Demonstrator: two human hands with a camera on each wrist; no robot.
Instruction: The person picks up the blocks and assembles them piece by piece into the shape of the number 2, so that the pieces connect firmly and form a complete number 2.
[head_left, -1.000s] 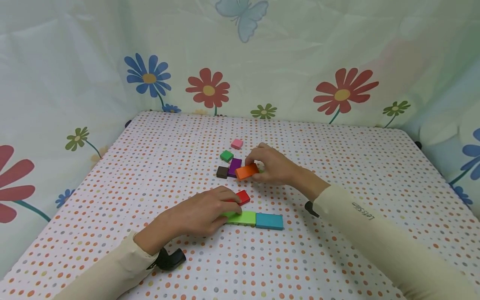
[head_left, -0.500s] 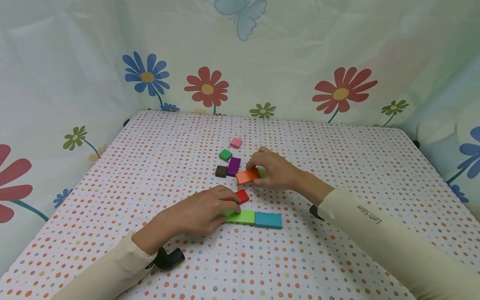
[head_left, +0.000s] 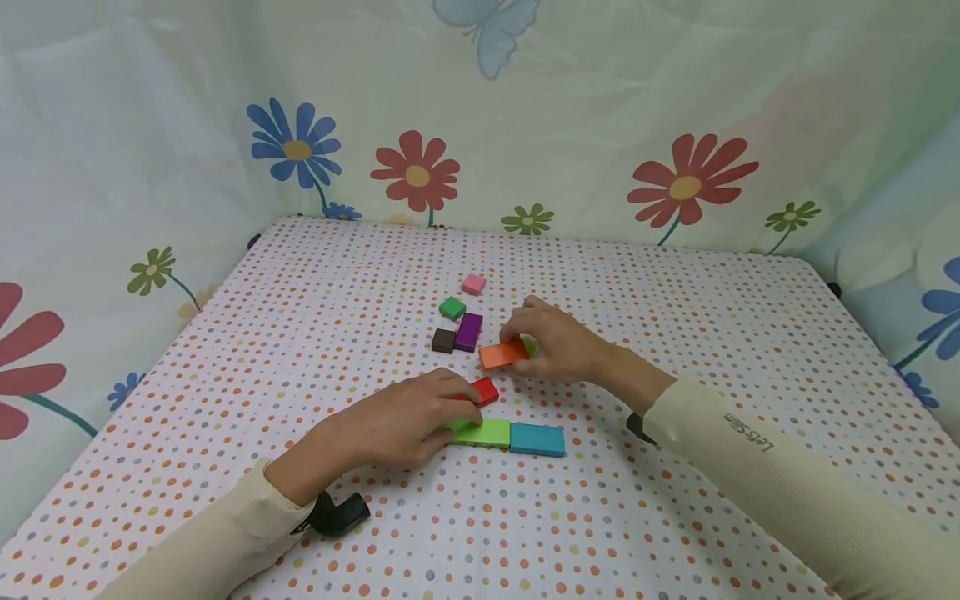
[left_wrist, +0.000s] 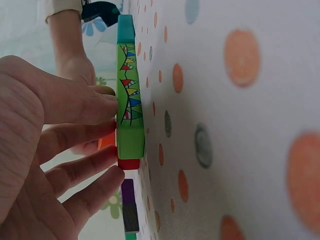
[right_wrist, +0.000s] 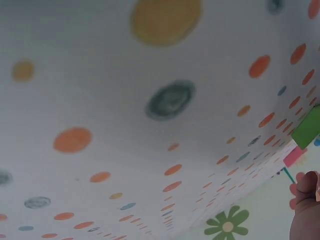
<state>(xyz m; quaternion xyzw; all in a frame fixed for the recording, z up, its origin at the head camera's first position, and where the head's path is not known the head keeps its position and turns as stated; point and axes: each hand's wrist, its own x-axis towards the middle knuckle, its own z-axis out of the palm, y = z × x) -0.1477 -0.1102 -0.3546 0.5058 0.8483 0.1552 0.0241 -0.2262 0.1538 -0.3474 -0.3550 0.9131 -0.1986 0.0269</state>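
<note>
My right hand (head_left: 561, 343) pinches an orange block (head_left: 501, 355) between thumb and fingers, just above or on the cloth. A bit of light green block (head_left: 530, 345) shows at its right end, mostly hidden by the hand. My left hand (head_left: 412, 418) rests its fingertips on a light green block (head_left: 491, 433) and a red block (head_left: 486, 392) behind it. A teal block (head_left: 537, 439) lies end to end with the light green one. In the left wrist view, the light green block (left_wrist: 130, 90) has printed bunting on its side, and thumb and fingers touch its top and the red block (left_wrist: 129, 164).
Beyond the hands lie a purple block (head_left: 468, 332), a dark brown block (head_left: 443, 340), a green block (head_left: 452, 307) and a pink block (head_left: 473, 283). The table wears a dotted cloth (head_left: 360, 283), with flowered curtain (head_left: 570, 108) behind and at both sides.
My right hand has drawn the orange block slightly right and nearer, apart from the purple block, and light green now shows at its right end. The left hand has stayed in place.
</note>
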